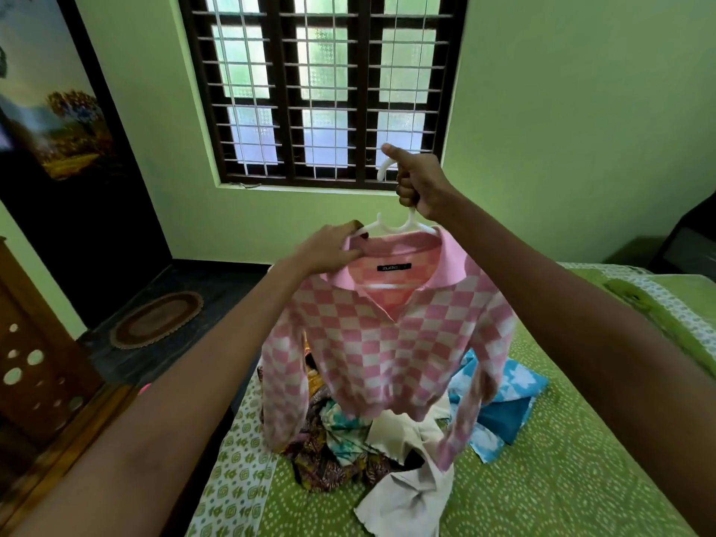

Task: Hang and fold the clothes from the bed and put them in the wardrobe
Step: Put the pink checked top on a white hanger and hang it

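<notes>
A pink-and-white checked top (383,343) with a pink collar hangs on a white plastic hanger (391,226), held up above the bed. My right hand (420,184) is closed around the hanger's neck just below the hook. My left hand (329,248) pinches the top's left shoulder and collar where it meets the hanger's arm. Below the top, a heap of mixed clothes (368,447) lies on the green patterned bedsheet (561,459), with a blue-and-white garment (503,389) at its right side.
A barred window (321,87) fills the green wall ahead. To the left stand a dark doorway (77,211), an oval mat (157,318) on the dark floor, and a wooden piece of furniture (35,362) with round cut-outs. A dark object (689,242) sits at far right.
</notes>
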`<state>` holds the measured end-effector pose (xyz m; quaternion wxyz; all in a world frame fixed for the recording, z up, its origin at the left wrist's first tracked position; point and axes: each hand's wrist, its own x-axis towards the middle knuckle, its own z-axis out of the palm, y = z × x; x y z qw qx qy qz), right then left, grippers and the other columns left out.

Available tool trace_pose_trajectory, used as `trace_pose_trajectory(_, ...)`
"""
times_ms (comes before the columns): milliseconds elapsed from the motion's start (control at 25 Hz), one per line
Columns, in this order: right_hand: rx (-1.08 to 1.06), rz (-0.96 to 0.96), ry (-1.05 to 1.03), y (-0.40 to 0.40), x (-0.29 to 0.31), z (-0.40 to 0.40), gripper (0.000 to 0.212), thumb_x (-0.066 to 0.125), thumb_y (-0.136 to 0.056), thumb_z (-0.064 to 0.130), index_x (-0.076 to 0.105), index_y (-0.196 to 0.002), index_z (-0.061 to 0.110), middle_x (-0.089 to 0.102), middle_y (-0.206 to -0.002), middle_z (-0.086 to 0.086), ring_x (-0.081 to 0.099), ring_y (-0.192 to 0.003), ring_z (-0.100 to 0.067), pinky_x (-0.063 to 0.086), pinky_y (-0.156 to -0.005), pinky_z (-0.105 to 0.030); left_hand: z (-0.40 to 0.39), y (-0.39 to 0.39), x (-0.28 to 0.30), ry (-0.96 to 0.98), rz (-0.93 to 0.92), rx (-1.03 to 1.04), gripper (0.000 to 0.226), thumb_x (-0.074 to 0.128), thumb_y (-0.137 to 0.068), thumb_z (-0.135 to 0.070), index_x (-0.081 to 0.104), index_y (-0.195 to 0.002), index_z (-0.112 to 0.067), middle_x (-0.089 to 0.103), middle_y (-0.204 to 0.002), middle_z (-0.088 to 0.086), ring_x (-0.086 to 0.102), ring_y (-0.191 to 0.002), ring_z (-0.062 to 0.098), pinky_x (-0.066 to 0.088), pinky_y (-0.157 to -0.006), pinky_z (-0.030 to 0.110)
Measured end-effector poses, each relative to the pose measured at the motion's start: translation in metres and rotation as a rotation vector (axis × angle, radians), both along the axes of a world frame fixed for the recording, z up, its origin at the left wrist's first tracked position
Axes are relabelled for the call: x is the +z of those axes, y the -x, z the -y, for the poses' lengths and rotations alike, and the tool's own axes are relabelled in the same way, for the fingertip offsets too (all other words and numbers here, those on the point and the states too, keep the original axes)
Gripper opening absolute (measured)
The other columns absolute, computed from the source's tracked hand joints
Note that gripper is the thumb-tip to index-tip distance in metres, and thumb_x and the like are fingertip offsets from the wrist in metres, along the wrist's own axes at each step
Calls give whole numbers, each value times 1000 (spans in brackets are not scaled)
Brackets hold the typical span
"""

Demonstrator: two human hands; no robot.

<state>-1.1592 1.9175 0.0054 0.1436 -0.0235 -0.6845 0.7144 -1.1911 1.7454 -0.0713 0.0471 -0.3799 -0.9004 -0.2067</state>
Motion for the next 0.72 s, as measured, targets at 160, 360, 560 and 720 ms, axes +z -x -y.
trace_pose_trajectory(160,35,-1,15,-25,6,-18,51,58,-91,35,42,-46,21,22,-41,8,19,-36,-8,17,-40,-18,3,-2,-14,-274,-143,77,92,19,-74,-85,69,-92,-9,54,-56,-1,46,-45,8,29,-45,21)
trace_pose_trajectory(360,38,49,-345,-65,-4,-62,32,38,-98,40,59,-85,19,63,-81,-1,59,-71,-14,45,-68,-25,-3,-22,-8,-380,-152,149,75,12,-60,-95,32,-47,-23,29,-42,-8,26,-37,6,17,-43,15)
trace_pose_trajectory(560,-60,336,-1015,-141,-71,-114,33,63,-87,34,53,-65,12,45,-64,0,39,-60,-10,30,-53,-24,-3,-22,-10,-495,-53,87,75,28,-58,-94,32,-46,-20,30,-42,-6,25,-39,10,19,-44,20)
trace_pose_trajectory(720,-339,173,-974,-198,-96,-120,39,63,-89,25,42,-58,11,29,-54,3,26,-50,-6,19,-50,-28,-29,-29,-11,-469,70,-40,66,41,-61,-78,44,-50,-13,40,-47,-1,38,-49,18,27,-48,30)
